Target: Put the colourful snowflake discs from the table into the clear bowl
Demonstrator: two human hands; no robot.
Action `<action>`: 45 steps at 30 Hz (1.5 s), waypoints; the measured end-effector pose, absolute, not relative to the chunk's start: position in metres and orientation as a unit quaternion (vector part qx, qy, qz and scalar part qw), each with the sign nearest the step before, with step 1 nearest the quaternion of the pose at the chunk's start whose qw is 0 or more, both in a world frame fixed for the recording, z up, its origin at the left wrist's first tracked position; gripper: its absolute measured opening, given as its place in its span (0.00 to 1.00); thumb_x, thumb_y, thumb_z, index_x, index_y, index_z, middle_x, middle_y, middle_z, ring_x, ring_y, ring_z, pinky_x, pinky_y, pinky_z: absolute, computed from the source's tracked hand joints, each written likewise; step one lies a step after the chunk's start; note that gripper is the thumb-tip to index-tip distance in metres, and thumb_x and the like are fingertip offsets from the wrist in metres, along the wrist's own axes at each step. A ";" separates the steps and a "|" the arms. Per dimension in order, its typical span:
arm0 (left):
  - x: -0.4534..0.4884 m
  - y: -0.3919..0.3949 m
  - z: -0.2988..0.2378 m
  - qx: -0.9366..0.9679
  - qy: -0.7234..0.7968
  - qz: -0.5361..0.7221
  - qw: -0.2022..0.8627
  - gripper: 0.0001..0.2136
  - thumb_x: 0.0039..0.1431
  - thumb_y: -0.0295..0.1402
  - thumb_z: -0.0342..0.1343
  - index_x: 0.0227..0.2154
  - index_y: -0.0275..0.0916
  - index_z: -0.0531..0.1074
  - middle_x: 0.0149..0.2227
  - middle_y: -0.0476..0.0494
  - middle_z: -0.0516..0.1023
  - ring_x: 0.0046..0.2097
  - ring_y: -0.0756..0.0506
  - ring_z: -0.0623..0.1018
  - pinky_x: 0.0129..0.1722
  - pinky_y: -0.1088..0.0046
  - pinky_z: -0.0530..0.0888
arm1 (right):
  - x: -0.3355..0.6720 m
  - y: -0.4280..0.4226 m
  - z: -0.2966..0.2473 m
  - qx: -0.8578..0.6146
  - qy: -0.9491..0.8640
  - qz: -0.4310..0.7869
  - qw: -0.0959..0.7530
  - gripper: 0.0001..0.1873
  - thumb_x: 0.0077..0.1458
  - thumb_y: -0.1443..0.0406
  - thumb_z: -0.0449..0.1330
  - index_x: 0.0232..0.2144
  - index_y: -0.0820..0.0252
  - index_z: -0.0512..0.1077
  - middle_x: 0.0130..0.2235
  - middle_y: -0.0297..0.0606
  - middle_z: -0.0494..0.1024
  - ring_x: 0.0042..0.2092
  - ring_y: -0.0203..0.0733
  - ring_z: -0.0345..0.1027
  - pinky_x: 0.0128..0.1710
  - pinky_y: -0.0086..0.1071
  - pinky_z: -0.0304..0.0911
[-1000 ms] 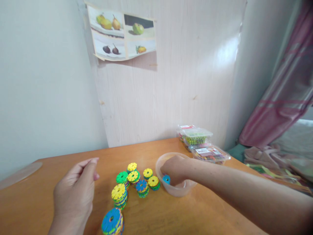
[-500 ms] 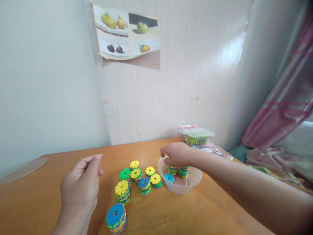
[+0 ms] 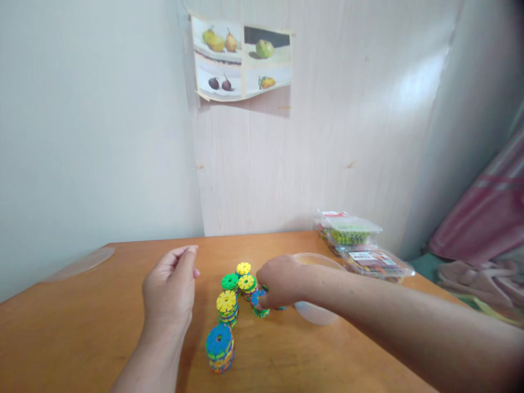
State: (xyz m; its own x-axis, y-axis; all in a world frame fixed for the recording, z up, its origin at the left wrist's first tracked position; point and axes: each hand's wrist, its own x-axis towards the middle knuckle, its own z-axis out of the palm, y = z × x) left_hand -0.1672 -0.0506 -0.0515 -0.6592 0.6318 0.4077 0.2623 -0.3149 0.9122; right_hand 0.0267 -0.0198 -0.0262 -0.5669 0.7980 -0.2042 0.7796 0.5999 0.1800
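My left hand (image 3: 171, 284) hovers above the table at the left of the stacks, thumb and fingers pinched together, nothing visible in it. My right hand (image 3: 280, 281) is down among the stacks of slotted plastic discs. Its thumb and fingers curve around a stack that is mostly hidden; its thumb overlaps a blue-topped stack (image 3: 261, 312). Several other stacks stand nearby: a yellow-topped one (image 3: 226, 302), a green-topped one (image 3: 230, 281) and, closest to me, a blue-topped one (image 3: 220, 341). My right wrist and forearm partly cover a clear plastic bowl (image 3: 315, 314) and hide its contents.
Clear lidded boxes (image 3: 352, 234) of green and other contents are piled at the back right of the wooden table (image 3: 82, 327). A translucent flat piece (image 3: 84, 263) lies at the left edge. Fruit pictures (image 3: 243, 60) hang on the wall behind.
My right hand has moved left from over the bowl to the disc stacks. The left hand keeps its pinched shape. The whole view has shifted, so the scene sits further right.
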 end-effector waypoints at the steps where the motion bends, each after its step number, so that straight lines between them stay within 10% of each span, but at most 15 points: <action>1: -0.168 -0.051 -0.052 0.393 0.571 0.709 0.129 0.15 0.51 0.45 0.59 0.32 0.38 0.76 0.18 0.54 0.68 0.23 0.52 0.65 0.23 0.79 0.61 | 0.024 -0.018 -0.027 0.446 0.883 0.038 0.140 0.27 0.45 0.46 0.58 0.36 0.60 0.80 0.37 0.49 0.82 0.36 0.53 0.76 0.31 0.38 0.68; 24: -0.168 -0.051 -0.051 0.387 0.572 0.712 0.130 0.15 0.50 0.45 0.60 0.32 0.38 0.77 0.18 0.55 0.68 0.21 0.52 0.63 0.20 0.79 0.60 | 0.070 -0.012 0.001 0.504 0.858 0.063 0.075 0.29 0.48 0.49 0.57 0.49 0.55 0.77 0.45 0.47 0.81 0.45 0.55 0.75 0.36 0.39 0.67; 39: -0.160 -0.058 -0.041 0.374 0.600 0.694 0.132 0.17 0.47 0.45 0.59 0.33 0.37 0.77 0.19 0.54 0.67 0.21 0.52 0.62 0.20 0.77 0.58 | 0.107 -0.015 -0.027 0.495 0.849 0.043 0.183 0.22 0.46 0.56 0.61 0.43 0.57 0.78 0.43 0.49 0.81 0.44 0.56 0.75 0.35 0.39 0.66; 45: -0.161 -0.057 -0.041 0.379 0.597 0.694 0.134 0.16 0.48 0.46 0.59 0.32 0.38 0.77 0.19 0.55 0.67 0.21 0.52 0.62 0.20 0.78 0.58 | 0.108 -0.015 -0.017 0.511 0.854 0.061 0.075 0.23 0.52 0.58 0.56 0.50 0.54 0.74 0.46 0.45 0.80 0.46 0.54 0.74 0.38 0.38 0.66</action>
State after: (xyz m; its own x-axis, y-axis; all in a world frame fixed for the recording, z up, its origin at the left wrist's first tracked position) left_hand -0.1606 -0.0572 -0.0411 -0.6769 0.6388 0.3656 0.2656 -0.2513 0.9308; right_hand 0.1081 -0.0146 -0.0165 -0.4664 0.8822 -0.0647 0.8639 0.4700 0.1811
